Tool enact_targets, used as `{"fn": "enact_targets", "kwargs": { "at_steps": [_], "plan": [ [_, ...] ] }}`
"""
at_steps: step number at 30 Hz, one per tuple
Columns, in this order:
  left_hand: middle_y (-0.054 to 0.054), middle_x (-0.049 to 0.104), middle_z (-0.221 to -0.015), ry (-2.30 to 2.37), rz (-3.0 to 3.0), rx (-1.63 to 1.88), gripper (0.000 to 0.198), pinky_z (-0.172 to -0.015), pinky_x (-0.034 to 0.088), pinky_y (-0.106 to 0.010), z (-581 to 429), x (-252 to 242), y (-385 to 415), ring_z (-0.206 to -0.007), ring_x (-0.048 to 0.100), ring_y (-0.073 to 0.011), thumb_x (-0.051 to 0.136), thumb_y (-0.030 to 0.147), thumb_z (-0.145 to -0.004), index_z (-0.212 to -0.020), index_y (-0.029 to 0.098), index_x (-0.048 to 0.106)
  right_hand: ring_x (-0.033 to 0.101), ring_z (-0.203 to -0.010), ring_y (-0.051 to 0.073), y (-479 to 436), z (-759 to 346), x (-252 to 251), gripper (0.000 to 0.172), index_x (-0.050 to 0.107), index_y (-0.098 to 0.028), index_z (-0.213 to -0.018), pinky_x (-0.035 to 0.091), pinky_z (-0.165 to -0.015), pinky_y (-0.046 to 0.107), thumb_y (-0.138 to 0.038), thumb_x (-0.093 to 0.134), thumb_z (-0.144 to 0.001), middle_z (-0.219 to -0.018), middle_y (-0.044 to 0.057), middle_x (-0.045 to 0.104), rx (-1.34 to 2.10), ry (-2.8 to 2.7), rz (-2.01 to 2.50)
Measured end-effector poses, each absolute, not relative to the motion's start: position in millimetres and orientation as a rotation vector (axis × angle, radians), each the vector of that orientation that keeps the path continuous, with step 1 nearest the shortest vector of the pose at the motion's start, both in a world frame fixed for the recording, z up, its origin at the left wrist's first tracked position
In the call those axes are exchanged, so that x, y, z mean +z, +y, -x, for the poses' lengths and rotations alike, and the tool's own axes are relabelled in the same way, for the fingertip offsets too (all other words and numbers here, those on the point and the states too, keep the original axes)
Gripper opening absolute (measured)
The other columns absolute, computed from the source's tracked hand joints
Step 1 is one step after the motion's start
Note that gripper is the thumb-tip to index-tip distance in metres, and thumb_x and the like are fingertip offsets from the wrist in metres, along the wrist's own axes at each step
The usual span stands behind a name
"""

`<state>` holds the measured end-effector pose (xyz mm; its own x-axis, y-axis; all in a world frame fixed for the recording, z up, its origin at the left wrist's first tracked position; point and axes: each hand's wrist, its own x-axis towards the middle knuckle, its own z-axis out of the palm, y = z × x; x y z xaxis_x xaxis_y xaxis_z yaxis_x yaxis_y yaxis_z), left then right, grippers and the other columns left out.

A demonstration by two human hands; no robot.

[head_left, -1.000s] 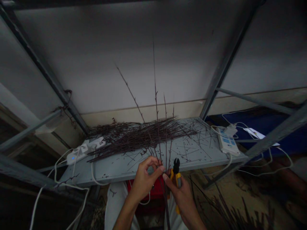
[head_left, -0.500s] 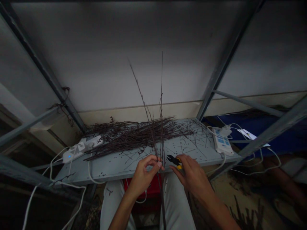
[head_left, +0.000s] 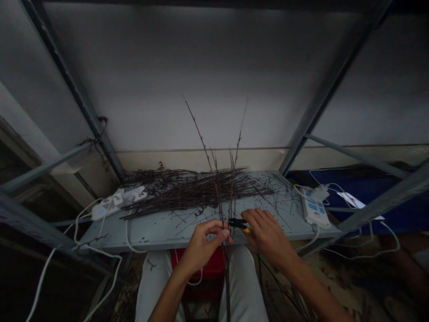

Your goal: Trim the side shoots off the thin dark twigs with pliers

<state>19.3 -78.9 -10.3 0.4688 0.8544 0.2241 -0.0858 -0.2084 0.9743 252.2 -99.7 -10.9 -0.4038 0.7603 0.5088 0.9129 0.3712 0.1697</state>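
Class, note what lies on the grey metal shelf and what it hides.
A heap of dark twigs hides the shelf's surface; loose twig bits, a power strip and another lie beside it.

The right hand point(head_left: 268, 237) could pass over the shelf point(head_left: 161, 235) toward the power strip point(head_left: 313, 208), but the twig pile point(head_left: 187, 192) blocks the way to the wall point(head_left: 201, 67)

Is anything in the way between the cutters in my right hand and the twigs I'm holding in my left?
Nothing visible stands in the way. The black jaws of the yellow-handled cutters, held in the right hand, point directly at the bundle of thin twigs, just above the left hand.
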Motion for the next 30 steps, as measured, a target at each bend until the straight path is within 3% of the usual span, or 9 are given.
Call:
{"fn": "enact_targets", "kwargs": {
  "at_steps": [6, 15, 20, 24, 30],
  "plan": [
    [-0.006, 0.076, -0.081, 0.638, -1.467, 1.005, 0.021, -0.083, 0.050, -0.030, -18.6, -11.5, -79.1, -0.082, 0.069, -0.0204, 0.068, 0.036, -0.091, -0.097, 0.016, 0.072, 0.057, -0.099, 0.031, -92.7, -253.8, -12.5, 0.041, 0.058, -0.015, -0.118, 0.040, -0.089, 0.043, -0.008, 0.066, -0.078, -0.106, 0.011, 0.069, -0.682, -2.336, 1.376],
    [-0.007, 0.077, -0.073, 0.697, -1.301, 1.072, 0.026, -0.074, 0.052, -0.030, -29.6, -24.1, -78.8, -0.070, 0.070, -0.0203, 0.076, 0.039, -0.084, -0.090, 0.014, 0.073, 0.063, -0.077, 0.024, -88.2, -254.2, -27.3, 0.026, 0.060, -0.021, -0.090, 0.043, -0.069, 0.032, 0.000, 0.059, -0.075, -0.082, 0.004, 0.068, -0.499, -2.274, 1.376],
    [-0.005, 0.077, -0.070, 0.817, -1.359, 1.121, 0.025, -0.075, 0.050, -0.029, -26.6, -27.4, -78.4, -0.070, 0.070, -0.0198, 0.075, 0.039, -0.084, -0.093, 0.016, 0.071, 0.066, -0.068, 0.020, -89.1, -247.7, -34.8, 0.004, 0.058, -0.020, -0.092, 0.045, -0.062, 0.029, -0.023, 0.061, -0.091, -0.077, 0.003, 0.068, -0.310, -2.005, 1.492],
    [-0.003, 0.076, -0.070, 0.863, -1.435, 1.152, 0.019, -0.073, 0.047, -0.027, -25.2, -30.6, -78.0, -0.070, 0.068, -0.0188, 0.071, 0.035, -0.087, -0.091, 0.017, 0.068, 0.070, -0.074, 0.022, -93.3, -238.0, -12.0, 0.016, 0.062, -0.023, -0.094, 0.050, -0.071, 0.031, -0.039, 0.063, -0.092, -0.083, 0.004, 0.072, 0.079, -1.728, 1.536],
    [-0.001, 0.074, -0.070, 0.909, -1.501, 1.177, 0.013, -0.072, 0.046, -0.026, -28.6, -32.6, -79.4, -0.070, 0.066, -0.0182, 0.068, 0.031, -0.089, -0.091, 0.019, 0.066, 0.068, -0.072, 0.020, -98.2, -215.5, 28.9, 0.028, 0.065, -0.023, -0.097, 0.053, -0.070, 0.031, -0.047, 0.069, -0.086, -0.089, 0.004, 0.074, 0.476, -1.558, 1.451]
  ]
}}
